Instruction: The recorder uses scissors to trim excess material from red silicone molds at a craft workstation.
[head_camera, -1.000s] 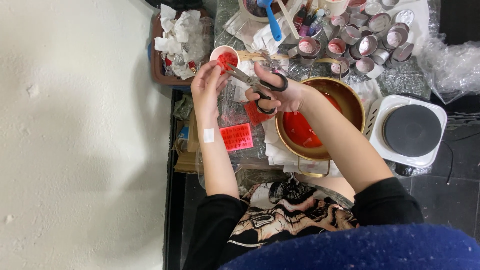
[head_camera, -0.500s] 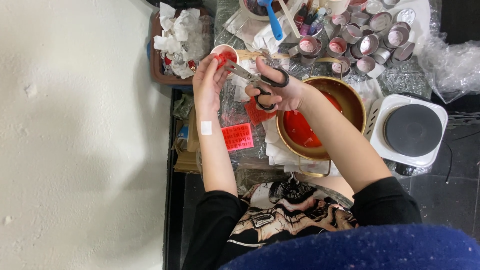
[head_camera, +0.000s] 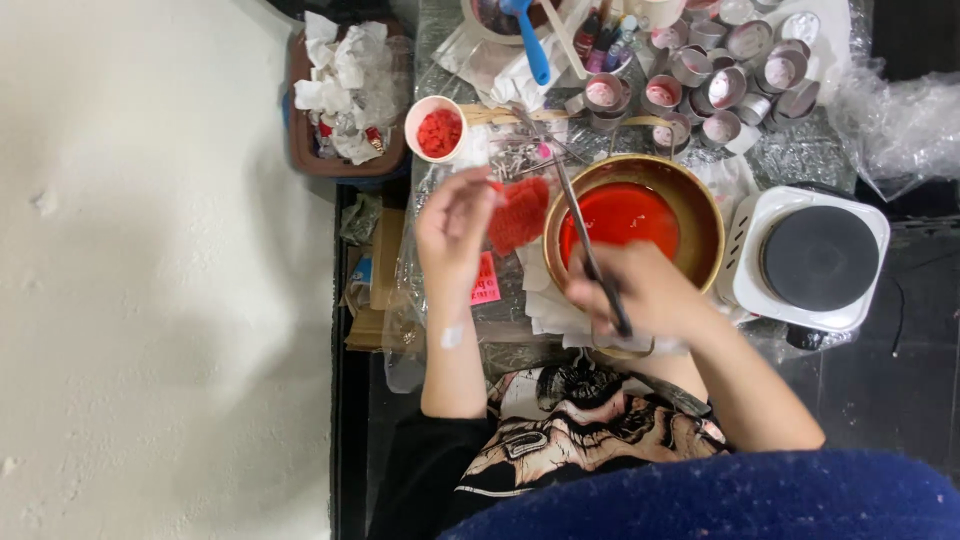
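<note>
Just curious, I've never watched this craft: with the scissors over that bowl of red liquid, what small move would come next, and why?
Probably snip the red chunk in the left hand: the right hand holds scissors pointing toward it, beside the bowl.

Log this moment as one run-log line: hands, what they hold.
left hand: holds red chunk | right hand: grips scissors over brass bowl

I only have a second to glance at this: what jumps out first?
A brass-coloured bowl of bright red liquid sits mid-table, with scissors in the right hand over it. Beside it the left hand holds a red chunk; a white hotplate stands at right.
</note>
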